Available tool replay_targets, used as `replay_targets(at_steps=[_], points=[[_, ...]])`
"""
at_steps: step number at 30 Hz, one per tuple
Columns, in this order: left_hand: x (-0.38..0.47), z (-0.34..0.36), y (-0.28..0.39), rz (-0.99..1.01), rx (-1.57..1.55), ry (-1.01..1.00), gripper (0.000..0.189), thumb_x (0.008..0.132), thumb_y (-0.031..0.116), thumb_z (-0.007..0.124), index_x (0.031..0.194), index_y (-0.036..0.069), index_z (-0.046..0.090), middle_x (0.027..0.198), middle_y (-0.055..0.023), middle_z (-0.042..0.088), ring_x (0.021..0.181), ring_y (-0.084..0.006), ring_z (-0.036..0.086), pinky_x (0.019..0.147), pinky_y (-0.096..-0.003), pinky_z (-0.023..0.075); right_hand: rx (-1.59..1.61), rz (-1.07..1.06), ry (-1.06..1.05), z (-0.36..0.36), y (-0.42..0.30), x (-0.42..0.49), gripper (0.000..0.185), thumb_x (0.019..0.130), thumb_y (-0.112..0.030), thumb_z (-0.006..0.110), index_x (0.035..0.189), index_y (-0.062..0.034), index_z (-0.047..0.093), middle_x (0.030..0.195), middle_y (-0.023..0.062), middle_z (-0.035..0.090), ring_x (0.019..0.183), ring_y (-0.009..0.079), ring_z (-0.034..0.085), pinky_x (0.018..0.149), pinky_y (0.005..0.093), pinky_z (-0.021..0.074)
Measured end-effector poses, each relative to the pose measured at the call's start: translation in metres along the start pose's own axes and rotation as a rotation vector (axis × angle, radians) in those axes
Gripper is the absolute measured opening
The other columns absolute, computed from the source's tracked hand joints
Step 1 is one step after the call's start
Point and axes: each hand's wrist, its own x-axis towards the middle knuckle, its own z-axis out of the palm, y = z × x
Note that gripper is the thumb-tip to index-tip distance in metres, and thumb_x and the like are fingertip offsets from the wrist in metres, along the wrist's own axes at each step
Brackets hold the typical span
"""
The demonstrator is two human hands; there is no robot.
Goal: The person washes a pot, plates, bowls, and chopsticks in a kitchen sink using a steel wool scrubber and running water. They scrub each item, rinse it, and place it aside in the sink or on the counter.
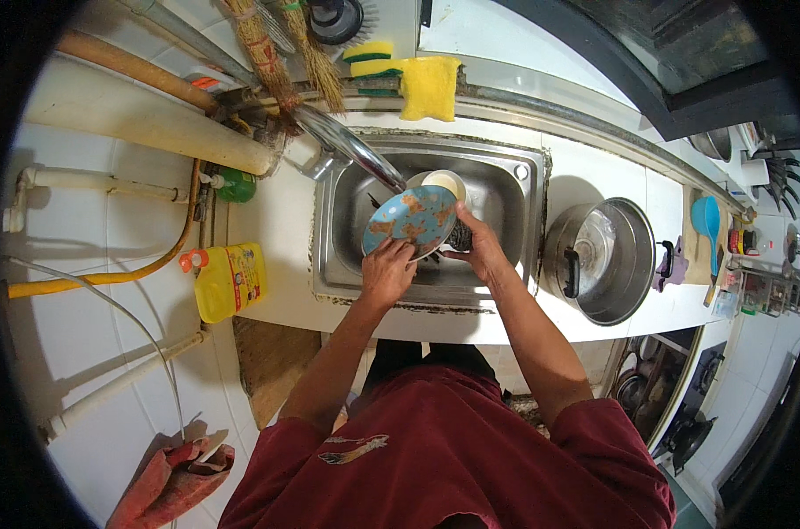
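A blue plate [411,217] with brown patches on its face is tilted over the stainless steel sink [505,264], just below the faucet spout [353,147]. My left hand [388,270] grips its near edge, fingers bent over the face and thumb hidden. With the thumb at the right rim, my right hand [480,244] holds the plate from that side. A dark mesh scrubber [462,235] shows between the right thumb and fingers; whether it is gripped or lies behind, I cannot tell. Cream-coloured dishes [447,182] sit in the sink behind the plate, partly covered by it.
Right of the sink stands a large steel pot [614,264]; farther right lies a blue ladle [706,221]. A yellow jug [231,281] and a green bottle [236,184] stand on the left. Behind are a yellow cloth [429,86], sponges [373,59] and straw brushes [261,46].
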Motion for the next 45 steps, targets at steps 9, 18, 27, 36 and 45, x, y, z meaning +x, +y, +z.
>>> replay_targets(at_steps=[9, 18, 27, 36, 45], points=[[0.000, -0.039, -0.022, 0.052, 0.055, 0.073, 0.031, 0.075, 0.012, 0.078, 0.104, 0.009, 0.069, 0.106, -0.0067, 0.067, 0.098, -0.0253, 0.062, 0.084, -0.0373, 0.0522, 0.035, 0.026, 0.021, -0.028, 0.052, 0.065, 0.058, 0.075, -0.006, 0.066, 0.131, 0.0008, 0.050, 0.106, 0.0129, 0.066, 0.085, 0.0243, 0.068, 0.070, 0.0360, 0.0600], [0.094, -0.063, -0.187, -0.934, -0.358, 0.304, 0.055, 0.095, 0.049, 0.053, 0.114, -0.001, 0.061, 0.092, -0.0211, 0.069, 0.083, -0.0384, 0.066, 0.077, -0.0447, 0.0507, 0.085, -0.062, 0.050, -0.029, 0.066, 0.071, 0.061, 0.073, -0.002, 0.066, 0.131, -0.0002, 0.046, 0.105, 0.0129, 0.067, 0.078, 0.0215, 0.068, 0.065, 0.0327, 0.0593], [0.094, -0.043, -0.188, -0.854, -0.250, 0.357, 0.037, 0.098, 0.033, 0.048, 0.105, 0.002, 0.067, 0.103, -0.0260, 0.068, 0.100, -0.0457, 0.062, 0.088, -0.0508, 0.0478, 0.209, -0.089, 0.073, -0.019, 0.070, 0.073, 0.054, 0.073, 0.000, 0.068, 0.124, -0.0005, 0.050, 0.097, 0.0116, 0.067, 0.065, 0.0186, 0.065, 0.049, 0.0274, 0.0548], [0.086, -0.043, -0.187, -0.835, -0.372, 0.367, 0.042, 0.098, 0.036, 0.053, 0.115, -0.001, 0.062, 0.090, -0.0212, 0.069, 0.073, -0.0333, 0.069, 0.070, -0.0436, 0.0527, 0.202, -0.092, 0.066, -0.020, 0.073, 0.081, 0.054, 0.075, -0.002, 0.068, 0.126, -0.0068, 0.051, 0.100, 0.0088, 0.068, 0.072, 0.0205, 0.067, 0.058, 0.0330, 0.0556], [0.037, 0.007, -0.158, -1.032, -0.477, 0.320, 0.073, 0.086, 0.052, 0.067, 0.133, -0.001, 0.050, 0.114, -0.0223, 0.067, 0.109, -0.0374, 0.063, 0.095, -0.0456, 0.0467, 0.204, -0.086, 0.109, -0.019, 0.075, 0.080, 0.060, 0.074, -0.002, 0.069, 0.129, -0.0026, 0.045, 0.099, 0.0115, 0.067, 0.077, 0.0235, 0.068, 0.060, 0.0345, 0.0569]])
